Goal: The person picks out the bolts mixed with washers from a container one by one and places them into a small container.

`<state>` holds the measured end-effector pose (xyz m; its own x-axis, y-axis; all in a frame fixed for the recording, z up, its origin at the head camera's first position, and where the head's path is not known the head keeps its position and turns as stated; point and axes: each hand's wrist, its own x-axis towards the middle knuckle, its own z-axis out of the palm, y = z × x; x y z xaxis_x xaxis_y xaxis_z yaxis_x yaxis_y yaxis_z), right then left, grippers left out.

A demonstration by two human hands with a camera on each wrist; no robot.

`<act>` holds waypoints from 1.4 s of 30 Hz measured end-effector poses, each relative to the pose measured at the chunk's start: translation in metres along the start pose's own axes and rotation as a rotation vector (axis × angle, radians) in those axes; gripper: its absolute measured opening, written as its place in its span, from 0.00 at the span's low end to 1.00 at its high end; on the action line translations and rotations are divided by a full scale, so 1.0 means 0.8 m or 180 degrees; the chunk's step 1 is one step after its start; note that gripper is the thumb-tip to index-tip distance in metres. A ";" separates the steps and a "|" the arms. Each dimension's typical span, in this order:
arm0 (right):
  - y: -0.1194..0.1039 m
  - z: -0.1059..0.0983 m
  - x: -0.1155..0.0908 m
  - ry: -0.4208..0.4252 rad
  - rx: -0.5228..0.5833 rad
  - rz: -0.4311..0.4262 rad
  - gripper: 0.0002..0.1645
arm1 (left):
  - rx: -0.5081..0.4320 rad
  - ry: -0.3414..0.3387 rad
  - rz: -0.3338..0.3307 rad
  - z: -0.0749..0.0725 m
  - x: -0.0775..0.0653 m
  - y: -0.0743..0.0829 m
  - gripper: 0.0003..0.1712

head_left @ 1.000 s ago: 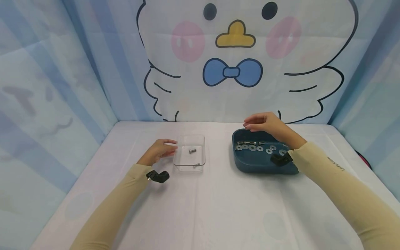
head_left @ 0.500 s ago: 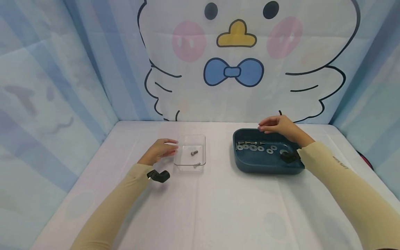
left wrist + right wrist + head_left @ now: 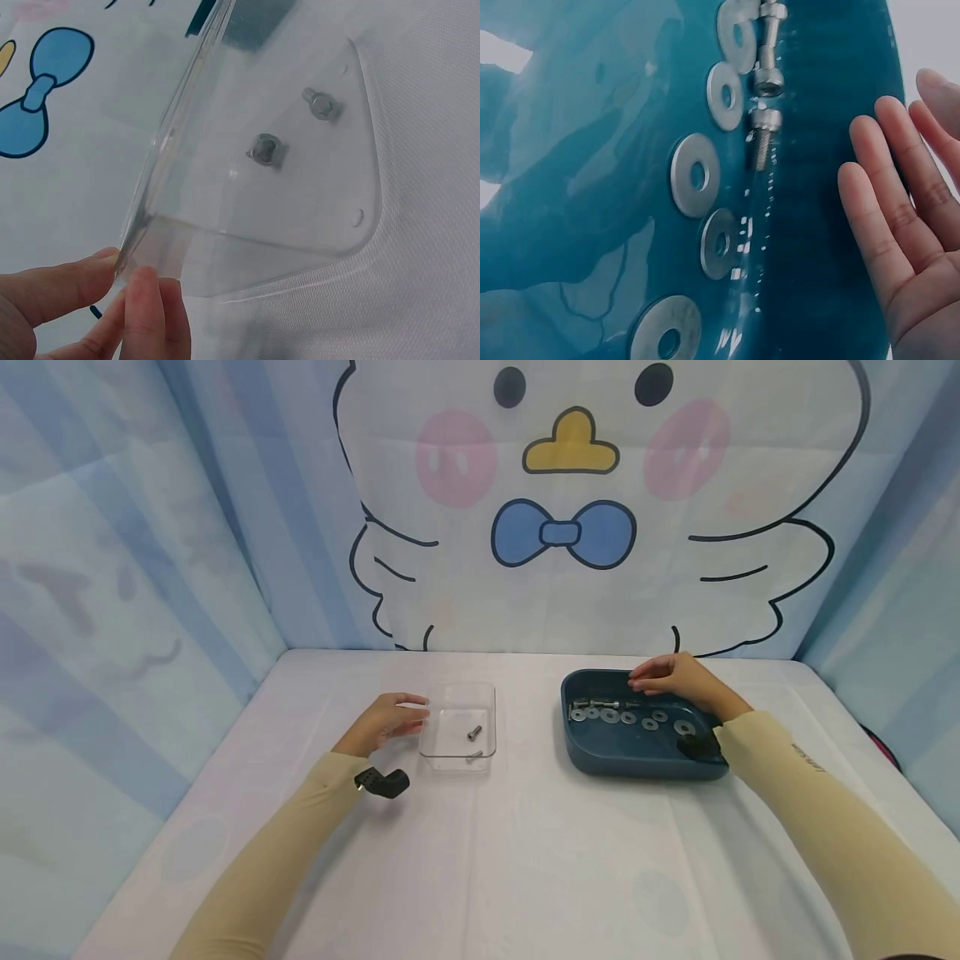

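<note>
My left hand (image 3: 382, 724) pinches the left wall of a clear plastic box (image 3: 447, 739), thumb and fingertips meeting at its edge in the left wrist view. Two hex socket screws (image 3: 264, 149) lie apart on the box floor. To the right, my right hand (image 3: 678, 681) is over the back wall of a dark blue tray (image 3: 637, 767). Its fingers (image 3: 875, 217) are extended and hold nothing. Inside the tray, several flat washers (image 3: 684, 174) lie in an uneven row beside several socket screws (image 3: 766, 121) along the back.
A white cloth (image 3: 525, 860) covers the table. Behind it hangs a curtain (image 3: 585, 602) printed with a cartoon figure, and more curtains close off both sides. A dark wrist camera (image 3: 697, 746) hangs low over the tray's right part.
My right hand has moved right and then lower, toward the tray's back wall. One screw in the clear box has rolled toward the near right. My left hand stays put.
</note>
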<state>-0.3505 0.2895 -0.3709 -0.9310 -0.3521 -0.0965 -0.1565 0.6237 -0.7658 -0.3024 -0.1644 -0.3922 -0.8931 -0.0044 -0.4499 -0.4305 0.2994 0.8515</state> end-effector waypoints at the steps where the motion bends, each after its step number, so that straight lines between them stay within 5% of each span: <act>1: 0.002 0.000 0.001 -0.0009 -0.0015 0.0033 0.23 | -0.0002 -0.0006 0.0009 0.000 0.000 0.000 0.27; 8: 0.012 0.004 0.007 -0.0087 -0.0028 0.0194 0.23 | -0.0039 -0.0035 0.0016 -0.001 0.000 -0.002 0.27; 42: 0.023 0.023 0.013 -0.0228 -0.0654 -0.0134 0.15 | -0.0007 0.0021 -0.0049 -0.002 0.007 -0.004 0.26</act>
<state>-0.3571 0.2843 -0.3979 -0.8976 -0.4249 -0.1177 -0.2654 0.7340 -0.6251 -0.3060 -0.1669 -0.3971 -0.8872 -0.0155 -0.4612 -0.4445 0.2972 0.8451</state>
